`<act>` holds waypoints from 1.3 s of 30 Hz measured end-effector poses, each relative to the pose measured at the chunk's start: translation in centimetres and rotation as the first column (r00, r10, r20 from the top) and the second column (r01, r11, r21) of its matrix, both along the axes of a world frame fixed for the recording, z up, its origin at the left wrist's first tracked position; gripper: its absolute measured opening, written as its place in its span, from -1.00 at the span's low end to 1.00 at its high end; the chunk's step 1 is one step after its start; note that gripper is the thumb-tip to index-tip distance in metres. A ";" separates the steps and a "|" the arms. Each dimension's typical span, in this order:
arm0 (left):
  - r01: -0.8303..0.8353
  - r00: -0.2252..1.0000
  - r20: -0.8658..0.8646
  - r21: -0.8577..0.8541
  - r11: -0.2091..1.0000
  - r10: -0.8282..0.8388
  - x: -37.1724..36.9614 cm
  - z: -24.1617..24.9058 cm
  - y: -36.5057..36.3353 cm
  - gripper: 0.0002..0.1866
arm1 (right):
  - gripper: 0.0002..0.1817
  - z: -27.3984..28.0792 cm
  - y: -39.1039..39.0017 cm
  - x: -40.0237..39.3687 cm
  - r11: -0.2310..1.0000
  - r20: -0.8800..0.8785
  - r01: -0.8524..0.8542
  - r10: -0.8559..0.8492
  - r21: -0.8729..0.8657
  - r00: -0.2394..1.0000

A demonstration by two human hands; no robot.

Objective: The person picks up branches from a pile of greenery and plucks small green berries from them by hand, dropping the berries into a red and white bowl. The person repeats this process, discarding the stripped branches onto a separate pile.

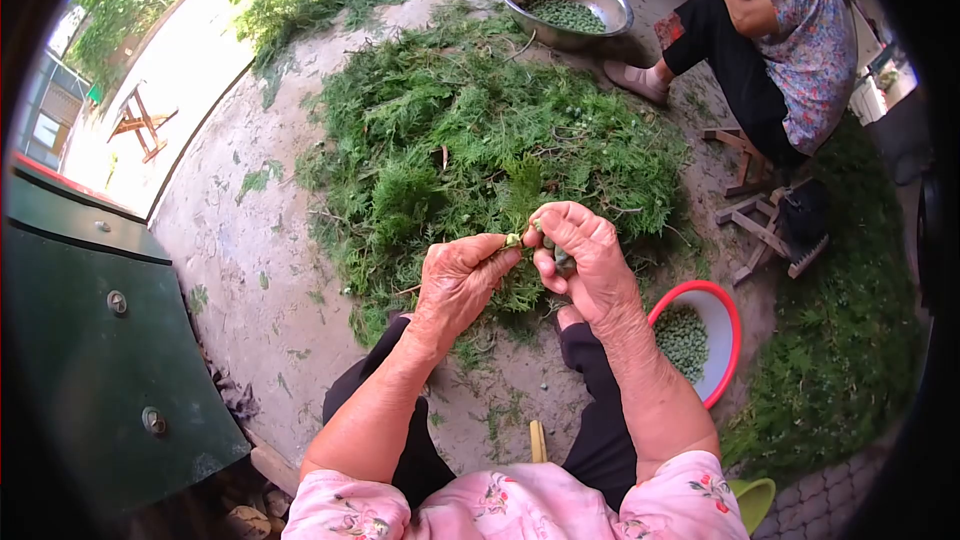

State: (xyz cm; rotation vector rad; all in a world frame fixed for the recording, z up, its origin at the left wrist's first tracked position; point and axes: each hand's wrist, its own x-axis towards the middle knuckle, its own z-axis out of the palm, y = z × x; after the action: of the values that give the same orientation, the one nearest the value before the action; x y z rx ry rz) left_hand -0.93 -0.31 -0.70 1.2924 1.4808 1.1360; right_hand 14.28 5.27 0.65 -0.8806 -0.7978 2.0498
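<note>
My left hand point(462, 278) pinches a small green sprig point(513, 239) between thumb and fingertips, above the heap of green branches point(430, 150). Close beside it on the right, my right hand point(590, 255) has its thumb and forefinger at the same sprig. Several green seed cones point(564, 261) lie within its curled fingers. To the right of my right forearm stands a red-rimmed white basin point(738, 345) with small green cones point(682, 340) inside.
A metal basin point(622, 28) of green cones stands behind the heap. At the upper right a seated person point(812, 50) holds a sprig. Wooden stools point(750, 225) stand below them. A green metal panel point(100, 370) is at the left, more greenery point(840, 370) at the right.
</note>
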 end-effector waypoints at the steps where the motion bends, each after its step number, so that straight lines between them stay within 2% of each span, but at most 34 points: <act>1: 0.000 1.000 0.000 0.001 1.000 0.000 -0.1 0.0 0.0 -0.83 | -0.85 0.3 0.0 0.0 0.999 0.045 -0.003 0.001 0.049 0.999; 2: 0.009 1.000 -0.016 0.004 1.000 -0.009 -0.2 0.1 0.0 -0.82 | -0.87 0.4 0.0 0.2 0.991 0.141 -0.031 0.012 0.128 0.990; 3: 0.019 0.999 -0.030 0.007 1.000 -0.018 -0.3 0.0 0.0 -0.81 | -0.87 0.7 -0.1 0.2 0.991 0.142 -0.030 0.011 0.128 0.990; 4: 0.020 0.999 -0.029 0.007 1.000 -0.020 -0.3 -0.1 0.1 -0.81 | -0.83 1.1 -0.2 0.3 0.979 0.224 -0.113 0.073 0.171 0.972; 5: 0.039 0.994 -0.101 0.035 0.999 -0.035 -0.4 -0.4 0.1 -0.81 | -0.78 1.2 -0.3 0.4 0.958 0.307 -0.199 0.130 0.206 0.943; 6: 0.061 0.984 -0.170 0.061 0.996 -0.050 -0.4 -0.6 0.1 -0.80 | -0.74 0.9 -0.2 0.3 0.873 0.438 -0.280 0.086 0.399 0.895; 7: 0.068 0.985 -0.165 0.061 0.996 -0.057 -0.5 -0.4 0.0 -0.80 | -0.78 -0.3 -0.1 0.4 0.744 0.556 -0.361 -0.018 0.563 0.831; 9: 0.121 0.979 -0.167 0.020 0.992 -0.116 -0.6 0.1 0.0 -0.80 | -0.83 -0.2 -0.4 0.2 0.792 0.547 -0.336 0.003 0.510 0.837; 10: 0.114 0.993 -0.016 -0.004 0.994 -0.114 -0.4 0.0 0.0 -0.83 | -0.83 -0.1 -0.4 0.2 0.793 0.551 -0.333 -0.003 0.509 0.835; 12: 0.111 0.994 0.012 -0.025 0.994 -0.110 -0.3 0.0 -0.1 -0.84 | -0.85 0.1 -0.4 -0.1 0.875 0.471 -0.282 0.071 0.395 0.880; 13: 0.104 0.994 0.039 -0.046 0.994 -0.102 -0.3 0.0 -0.1 -0.84 | -0.85 -0.1 -0.4 -0.2 0.875 0.468 -0.282 0.073 0.394 0.880; 15: 0.076 0.996 0.050 0.016 0.997 -0.077 -0.1 -0.1 0.0 -0.84 | -0.84 -0.8 -0.2 0.1 0.989 0.079 -0.145 0.142 0.027 0.987; 17: 0.049 0.996 0.081 -0.023 0.999 -0.047 -0.3 -0.3 0.2 -0.84 | -0.82 -0.9 0.3 0.8 1.000 -0.034 -0.025 0.025 0.000 0.999; 18: 0.005 0.973 0.228 -0.105 0.994 0.019 -0.1 0.0 0.3 -0.84 | -0.82 -0.6 0.7 1.6 0.998 -0.015 0.055 -0.055 -0.005 0.998; 19: -0.012 0.966 0.255 -0.095 0.995 0.036 -0.3 -0.1 0.4 -0.82 | -0.81 -0.5 1.4 2.7 0.991 0.008 0.136 -0.136 -0.006 0.991; 21: -0.119 0.913 0.379 -0.104 0.987 0.151 -0.4 -0.3 0.7 -0.80 | -0.80 -1.2 2.7 5.9 0.989 0.012 0.149 -0.149 -0.005 0.989; 23: -0.102 0.846 0.508 -0.138 0.985 0.159 -1.3 -0.9 0.7 -0.77 | -0.79 -2.0 3.4 9.0 0.990 0.152 0.138 -0.141 0.031 0.978; 24: -0.116 0.766 0.604 -0.209 0.971 0.221 -1.4 -0.9 0.8 -0.80 | -0.79 -2.5 3.4 10.6 0.990 0.278 0.119 -0.136 0.075 0.951; 25: -0.125 0.767 0.601 -0.204 0.971 0.225 -1.6 -0.9 1.0 -0.80 | -0.79 -3.0 3.3 12.4 0.992 0.401 0.100 -0.122 0.075 0.908; 27: -0.157 0.625 0.674 -0.386 0.909 0.394 -1.8 -0.7 1.1 -0.80 | -0.80 -4.9 2.4 16.8 0.994 0.556 0.108 -0.106 0.030 0.824; 29: -0.151 0.602 0.691 -0.393 0.907 0.400 -2.2 -0.4 1.1 -0.79 | -0.80 -7.8 0.6 21.6 0.985 0.719 0.170 -0.110 -0.012 0.686; 31: -0.180 0.500 0.740 -0.420 0.890 0.450 -2.2 -0.9 1.0 -0.78 | -0.72 -10.3 -2.3 25.8 0.974 0.854 0.223 -0.081 -0.042 0.513; 32: -0.194 0.487 0.743 -0.420 0.887 0.458 -2.1 -0.5 0.9 -0.76 | -0.67 -11.4 -3.7 27.6 0.967 0.899 0.246 -0.057 -0.058 0.434; 34: -0.211 0.459 0.758 -0.414 0.885 0.464 -2.4 -1.1 1.0 -0.77 | -0.64 -14.0 -6.4 30.8 0.935 0.956 0.354 -0.116 0.013 0.271; 35: -0.219 0.433 0.773 -0.409 0.886 0.463 -2.4 -1.4 1.1 -0.77 | -0.64 -14.6 -7.1 31.9 0.935 0.956 0.355 -0.114 0.012 0.269; 37: -0.199 0.430 0.784 -0.402 0.894 0.449 -2.8 -1.8 1.0 -0.77 | -0.65 -15.1 -8.5 34.3 0.915 0.997 0.399 0.035 -0.060 0.071; 39: -0.191 0.427 0.793 -0.391 0.900 0.435 -3.0 -2.2 1.0 -0.77 | -0.65 -17.7 -9.0 38.5 0.924 0.999 0.378 0.041 -0.049 0.028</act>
State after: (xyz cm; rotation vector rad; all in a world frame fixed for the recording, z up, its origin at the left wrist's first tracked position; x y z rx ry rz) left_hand -3.90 0.70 -2.93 0.0959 0.9959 1.4793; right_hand 52.82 -3.76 -17.03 -2.6307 -0.9298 0.9718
